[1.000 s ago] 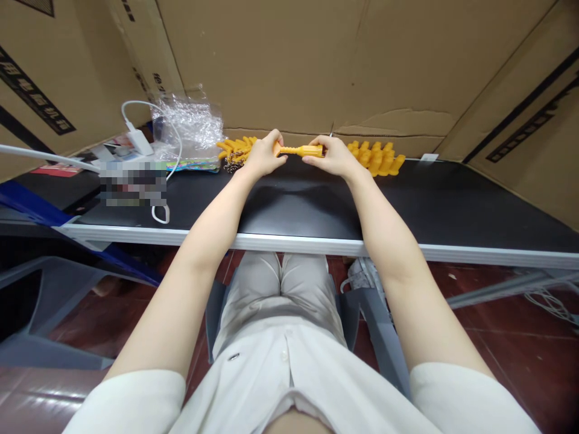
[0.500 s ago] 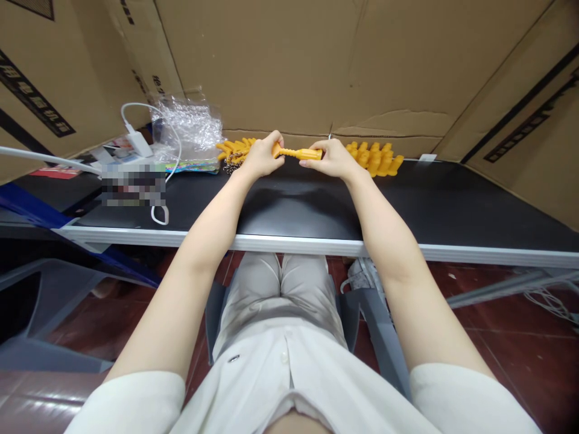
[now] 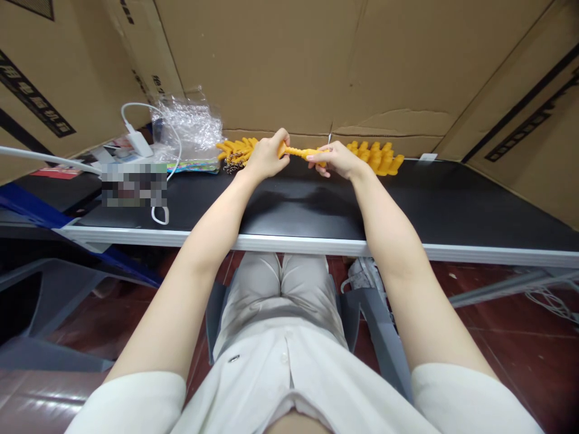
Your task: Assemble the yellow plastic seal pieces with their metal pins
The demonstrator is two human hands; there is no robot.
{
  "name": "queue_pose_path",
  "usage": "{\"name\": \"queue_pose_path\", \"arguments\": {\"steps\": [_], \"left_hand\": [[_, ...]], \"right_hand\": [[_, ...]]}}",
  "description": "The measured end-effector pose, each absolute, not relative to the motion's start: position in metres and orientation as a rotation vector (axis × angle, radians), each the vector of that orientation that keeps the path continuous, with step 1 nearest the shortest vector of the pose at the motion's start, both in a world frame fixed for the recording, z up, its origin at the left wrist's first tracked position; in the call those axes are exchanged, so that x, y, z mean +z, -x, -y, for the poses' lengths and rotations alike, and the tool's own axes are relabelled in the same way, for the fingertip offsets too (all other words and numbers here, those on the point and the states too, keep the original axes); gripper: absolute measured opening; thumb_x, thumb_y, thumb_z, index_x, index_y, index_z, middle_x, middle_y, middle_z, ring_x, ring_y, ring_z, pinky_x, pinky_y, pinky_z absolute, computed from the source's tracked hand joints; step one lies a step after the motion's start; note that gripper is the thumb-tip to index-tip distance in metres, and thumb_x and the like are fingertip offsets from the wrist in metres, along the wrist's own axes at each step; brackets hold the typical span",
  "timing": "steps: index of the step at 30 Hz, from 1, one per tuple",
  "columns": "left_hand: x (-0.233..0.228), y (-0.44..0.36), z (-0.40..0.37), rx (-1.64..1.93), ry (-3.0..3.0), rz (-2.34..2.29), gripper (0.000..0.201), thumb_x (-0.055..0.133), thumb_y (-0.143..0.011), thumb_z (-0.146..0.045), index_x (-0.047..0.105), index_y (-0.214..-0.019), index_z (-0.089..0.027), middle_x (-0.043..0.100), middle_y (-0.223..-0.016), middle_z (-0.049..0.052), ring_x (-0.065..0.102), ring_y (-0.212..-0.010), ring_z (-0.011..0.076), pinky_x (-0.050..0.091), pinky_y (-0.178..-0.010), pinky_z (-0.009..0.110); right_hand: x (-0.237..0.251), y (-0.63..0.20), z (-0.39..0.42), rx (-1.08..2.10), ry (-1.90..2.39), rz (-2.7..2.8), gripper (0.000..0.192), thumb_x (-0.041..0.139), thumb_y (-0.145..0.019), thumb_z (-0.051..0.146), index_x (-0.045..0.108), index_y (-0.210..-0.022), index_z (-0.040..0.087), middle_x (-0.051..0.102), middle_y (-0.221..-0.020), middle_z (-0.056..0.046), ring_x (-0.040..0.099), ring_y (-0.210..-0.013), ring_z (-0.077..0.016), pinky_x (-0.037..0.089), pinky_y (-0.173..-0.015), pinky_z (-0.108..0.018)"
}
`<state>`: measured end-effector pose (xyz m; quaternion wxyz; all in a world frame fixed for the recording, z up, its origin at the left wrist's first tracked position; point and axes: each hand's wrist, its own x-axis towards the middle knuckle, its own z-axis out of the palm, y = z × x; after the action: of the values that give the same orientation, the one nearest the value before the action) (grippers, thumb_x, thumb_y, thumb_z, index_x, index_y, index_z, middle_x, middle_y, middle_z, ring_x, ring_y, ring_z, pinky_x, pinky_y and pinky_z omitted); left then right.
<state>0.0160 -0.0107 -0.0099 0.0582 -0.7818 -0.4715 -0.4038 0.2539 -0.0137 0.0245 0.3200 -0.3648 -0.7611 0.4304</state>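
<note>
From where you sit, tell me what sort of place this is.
Likely a small assembly or packing bench: cardboard cartons wall in a black worktable, with piles of identical yellow plastic parts and both hands on one yellow piece.

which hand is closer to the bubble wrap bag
Left. The left hand grips the yellow piece just right of the bubble wrap bag; the right hand is farther right.
</note>
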Motion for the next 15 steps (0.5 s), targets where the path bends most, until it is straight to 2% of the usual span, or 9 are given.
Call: {"name": "queue_pose_path", "arguments": {"steps": [3,6,10,12,15], "left_hand": [[-0.012,-0.014,0.008,-1.297,2.389,1.419,0.032,0.068,-0.08,-0.013,0.062,-0.108,-0.026,0.076,-0.09,0.006,0.074,-0.091,0.0269,0.053,-0.092,0.039],[-0.018,-0.011,0.0,-1.358,2.372,1.465,0.03,0.071,-0.077,-0.012,0.063,-0.103,-0.026,0.073,-0.086,0.003,0.075,-0.094,0.0278,0.055,-0.098,0.042],[-0.023,-0.008,-0.007,-1.379,2.368,1.611,0.028,0.074,-0.073,-0.011,0.061,-0.094,-0.025,0.069,-0.08,0.001,0.075,-0.09,0.0274,0.058,-0.098,0.046],[-0.023,-0.008,-0.007,-1.406,2.376,1.604,0.027,0.074,-0.073,-0.011,0.06,-0.093,-0.024,0.068,-0.08,0.001,0.075,-0.089,0.0269,0.059,-0.098,0.046],[-0.02,-0.009,-0.004,-1.415,2.367,1.548,0.025,0.072,-0.075,-0.013,0.061,-0.094,-0.024,0.07,-0.082,0.002,0.075,-0.093,0.0267,0.058,-0.101,0.044]], "right_hand": [[0.019,-0.253,0.008,1.026,0.951,2.03,0.051,0.094,-0.073,0.059,0.062,-0.078,0.02,0.059,-0.059,-0.001,0.054,-0.054,-0.0132,0.045,-0.052,-0.027],[0.012,-0.252,-0.003,0.626,0.976,2.085,0.05,0.094,-0.073,0.06,0.067,-0.086,0.019,0.067,-0.077,-0.004,0.065,-0.075,-0.0207,0.056,-0.072,-0.035],[0.006,-0.254,-0.018,0.096,0.935,2.235,0.041,0.089,-0.08,0.049,0.075,-0.104,0.019,0.074,-0.109,-0.012,0.068,-0.107,-0.033,0.054,-0.099,-0.048],[0.004,-0.255,-0.022,-0.012,0.919,2.29,0.038,0.084,-0.085,0.047,0.077,-0.111,0.019,0.075,-0.114,-0.014,0.067,-0.112,-0.0353,0.051,-0.103,-0.051],[0.005,-0.255,-0.022,-0.037,0.929,2.297,0.039,0.081,-0.087,0.049,0.08,-0.111,0.018,0.075,-0.11,-0.014,0.068,-0.107,-0.0347,0.052,-0.099,-0.05]]}}
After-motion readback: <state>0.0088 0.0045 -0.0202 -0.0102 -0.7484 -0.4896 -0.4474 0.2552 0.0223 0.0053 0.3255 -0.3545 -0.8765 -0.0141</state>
